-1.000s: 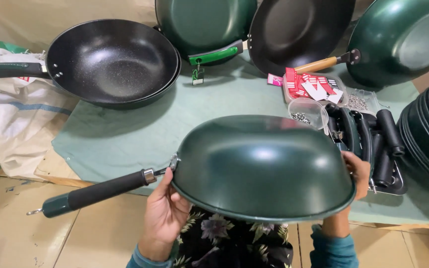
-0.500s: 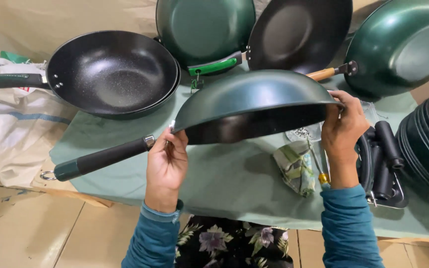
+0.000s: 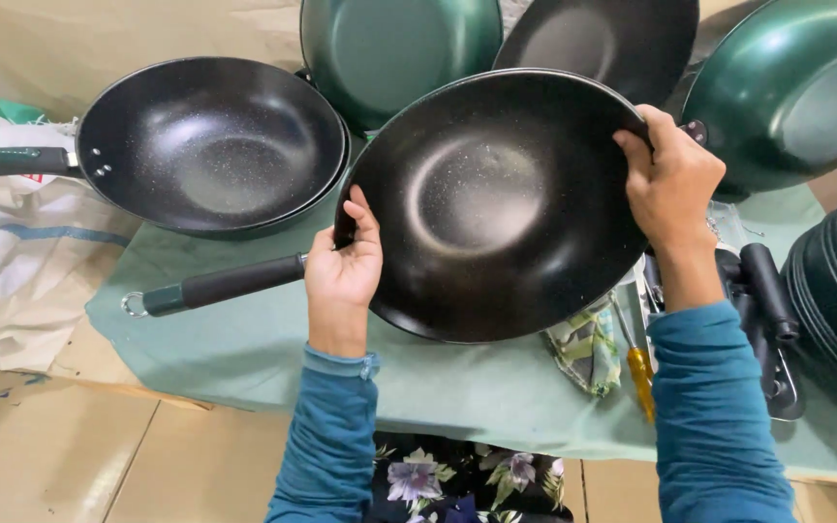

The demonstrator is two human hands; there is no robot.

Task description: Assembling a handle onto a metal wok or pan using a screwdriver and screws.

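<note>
A pale green cloth (image 3: 244, 339) covers the table, with a black wok (image 3: 210, 140) lying at its left, three more pans propped up along the back, a yellow-handled screwdriver (image 3: 640, 373), a crumpled rag (image 3: 585, 347), loose black handles (image 3: 765, 291) and a white sack (image 3: 12, 261) off the left edge

One view only, from a camera worn on the person's head. It looks steeply down and forward, close over a green cloth-covered table (image 3: 244, 358). Both forearms enter from six o'clock; pans fill the frame from nine through twelve to three o'clock. No second view overlaps.
</note>
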